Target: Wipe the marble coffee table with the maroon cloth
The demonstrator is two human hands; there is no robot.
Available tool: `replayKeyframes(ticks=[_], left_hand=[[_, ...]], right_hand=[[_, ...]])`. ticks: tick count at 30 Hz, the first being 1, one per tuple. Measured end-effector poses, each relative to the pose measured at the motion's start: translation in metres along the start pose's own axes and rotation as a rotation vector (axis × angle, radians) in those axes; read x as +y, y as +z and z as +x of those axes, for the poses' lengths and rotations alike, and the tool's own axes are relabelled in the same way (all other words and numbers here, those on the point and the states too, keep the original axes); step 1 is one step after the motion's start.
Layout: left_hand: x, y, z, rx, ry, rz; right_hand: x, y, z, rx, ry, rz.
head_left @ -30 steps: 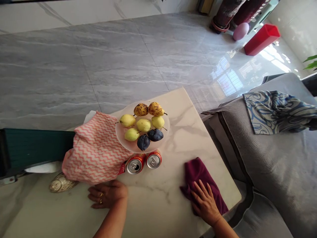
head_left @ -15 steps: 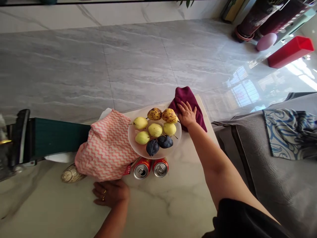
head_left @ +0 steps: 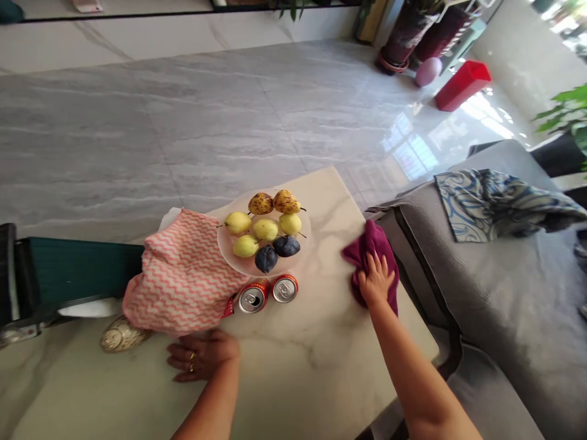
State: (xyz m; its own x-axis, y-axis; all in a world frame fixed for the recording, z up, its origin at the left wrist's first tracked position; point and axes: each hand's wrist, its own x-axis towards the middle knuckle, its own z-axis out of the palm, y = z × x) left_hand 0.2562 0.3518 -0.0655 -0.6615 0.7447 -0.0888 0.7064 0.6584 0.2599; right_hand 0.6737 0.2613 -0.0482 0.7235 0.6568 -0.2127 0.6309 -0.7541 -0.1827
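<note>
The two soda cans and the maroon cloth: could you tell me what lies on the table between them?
Nothing: in the head view, only bare marble table lies between the cans and the maroon cloth under the right hand.

Bare forearms, a gold ring on the left hand point(head_left: 202, 362)

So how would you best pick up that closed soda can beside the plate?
Grip the closed can around its round side wall, coming from the near right. The opened can touches its left and the fruit plate crowds behind, so those sides are blocked.
</note>
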Motion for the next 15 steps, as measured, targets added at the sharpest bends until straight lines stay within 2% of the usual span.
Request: replayKeyframes(ticks=[2,3,5,7,15], left_hand=[[-0.003,0.002,0.000,-0.003,0.010,-0.015],[-0.004,0.002,0.000,-0.007,0.013,-0.024],[-0.007,0.003,-0.001,-0.015,0.016,-0.038],[-0.009,0.004,-0.002,-0.026,0.013,-0.048],[-0.014,0.005,-0.001,-0.058,0.015,-0.089]], right_hand=[[0.049,0.015,-0.078,-0.005,0.114,0.014],[0.065,0.023,-0.109,0.036,0.145,0.026],[0.084,0.037,-0.150,0.074,0.169,0.020],[0.089,0.045,-0.161,0.094,0.161,-0.006],[0.093,0.050,-0.146,0.152,0.115,-0.016]])
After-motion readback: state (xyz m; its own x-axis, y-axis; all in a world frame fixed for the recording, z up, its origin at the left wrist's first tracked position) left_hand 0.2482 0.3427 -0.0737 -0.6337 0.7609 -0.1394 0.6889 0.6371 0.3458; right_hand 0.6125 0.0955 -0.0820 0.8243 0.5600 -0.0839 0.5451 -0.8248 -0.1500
